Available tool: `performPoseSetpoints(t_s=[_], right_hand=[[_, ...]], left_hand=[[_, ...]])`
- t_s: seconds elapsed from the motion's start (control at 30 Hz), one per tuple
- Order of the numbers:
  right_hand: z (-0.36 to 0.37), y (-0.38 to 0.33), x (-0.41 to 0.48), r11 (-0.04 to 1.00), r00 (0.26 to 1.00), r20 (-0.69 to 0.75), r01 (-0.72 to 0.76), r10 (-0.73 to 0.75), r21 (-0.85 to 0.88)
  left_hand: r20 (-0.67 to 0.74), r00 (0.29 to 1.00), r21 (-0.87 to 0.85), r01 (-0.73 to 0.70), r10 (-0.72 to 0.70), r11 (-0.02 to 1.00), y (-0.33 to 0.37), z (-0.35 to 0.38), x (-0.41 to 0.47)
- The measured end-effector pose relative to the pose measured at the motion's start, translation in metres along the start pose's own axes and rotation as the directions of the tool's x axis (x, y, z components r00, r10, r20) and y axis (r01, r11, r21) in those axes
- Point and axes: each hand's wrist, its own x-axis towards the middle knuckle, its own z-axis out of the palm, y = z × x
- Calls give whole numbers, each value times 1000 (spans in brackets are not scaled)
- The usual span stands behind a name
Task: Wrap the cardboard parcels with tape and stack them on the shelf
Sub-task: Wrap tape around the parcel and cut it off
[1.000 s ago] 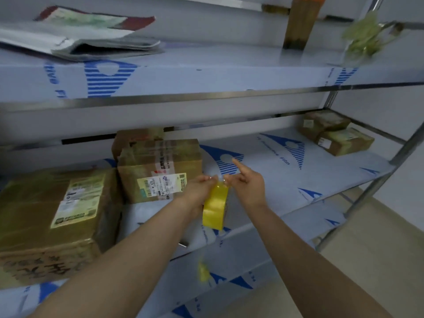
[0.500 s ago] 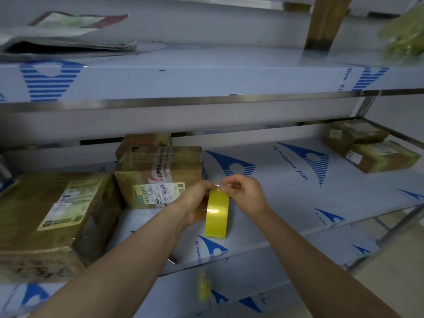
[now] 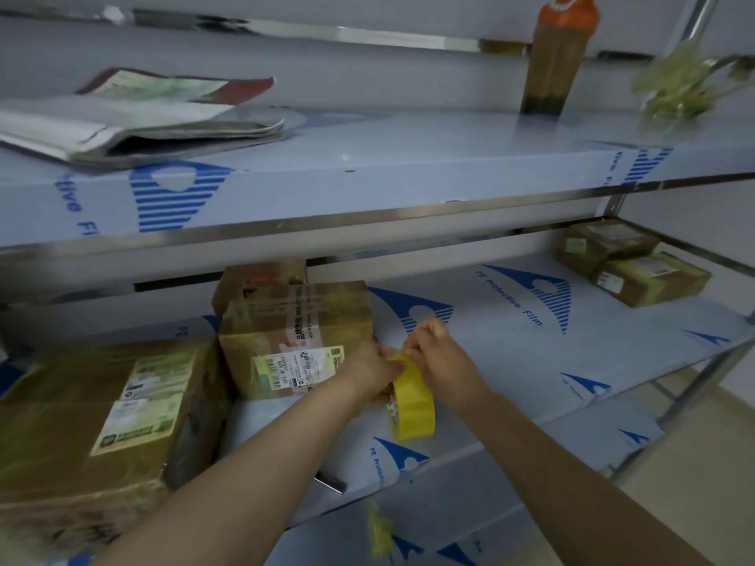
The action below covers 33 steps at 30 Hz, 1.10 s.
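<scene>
A yellow tape roll [image 3: 414,406] hangs over the middle shelf [image 3: 510,361], held by my left hand [image 3: 369,371] from its left side. My right hand [image 3: 439,357] pinches at the top edge of the roll, fingers curled. Just left of the hands stands a medium cardboard parcel [image 3: 294,337] with a white label, and a smaller parcel [image 3: 253,281] sits behind it. A large taped parcel [image 3: 94,418] fills the shelf's left end. Two small parcels [image 3: 629,263] lie at the far right of the same shelf.
On the upper shelf [image 3: 367,157] lie folded papers [image 3: 135,116], a brown bottle with an orange cap [image 3: 555,55] and a crumpled wad of tape [image 3: 678,83]. A steel post [image 3: 694,386] stands at the right. A yellow scrap [image 3: 378,533] clings to the lower shelf.
The view tilted up, showing more of the upper shelf. Both hands stayed at the tape roll; my right hand's pointing finger curled down onto the roll's top edge.
</scene>
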Motion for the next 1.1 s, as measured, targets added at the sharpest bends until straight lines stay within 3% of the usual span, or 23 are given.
performPoseSetpoints(t_s=[0.03, 0.1, 0.17, 0.3, 0.53, 0.67, 0.8, 0.97, 1.1], right_hand=[[0, 1, -1, 1000, 1000, -6, 8, -8, -5], [1, 3, -3, 998, 1000, -19, 20, -21, -53], [2, 6, -4, 995, 998, -28, 51, -54, -89], [5, 10, -3, 999, 997, -75, 30, -28, 19], [3, 15, 0, 979, 982, -189, 15, 25, 205], [7, 17, 4, 973, 974, -224, 10, 42, 229], [11, 17, 4, 883, 938, -242, -115, 247, 455], [10, 13, 3, 635, 899, -46, -271, 436, 723], [9, 5, -5, 499, 844, 271, -501, 462, 707]], left_hand=[[-40, 999, 210, -28, 37, 977, 1, -3, 0], [-125, 975, 540, -90, 186, 837, 1, -7, 0], [-160, 921, 643, -176, 355, 745, -1, -7, -1], [-87, 860, 589, -363, 503, 722, -2, -6, 1], [-34, 854, 656, -373, 519, 656, -5, -3, 0], [-117, 852, 571, -363, 511, 736, -9, -1, 2], [-197, 864, 453, -338, 463, 825, -10, 4, 4], [-279, 886, 385, -249, 369, 889, -7, 8, 8], [-353, 902, 265, -158, 248, 951, -10, 10, 13]])
